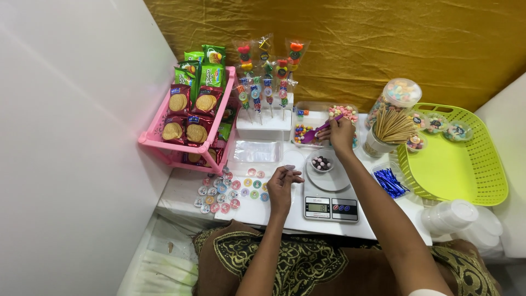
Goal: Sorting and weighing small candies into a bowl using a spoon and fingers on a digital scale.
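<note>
My right hand (339,133) grips a purple plastic spoon (318,131) over a clear divided tray (312,108) holding coloured candies and small marshmallows. Just in front of it a white kitchen scale (329,204) carries a small white bowl (321,163) with a few round candies. My left hand (282,183) rests on the white table with fingers curled and nothing in it, beside several round coloured stickers (230,192).
A pink basket (159,143) of biscuit packets stands at the left. Candy skewers (268,71) in wrappers stand in a white block. At the right are a cup of wooden sticks (392,129), blue twist ties (390,182), a green basket (482,181), stacked white lids (455,216).
</note>
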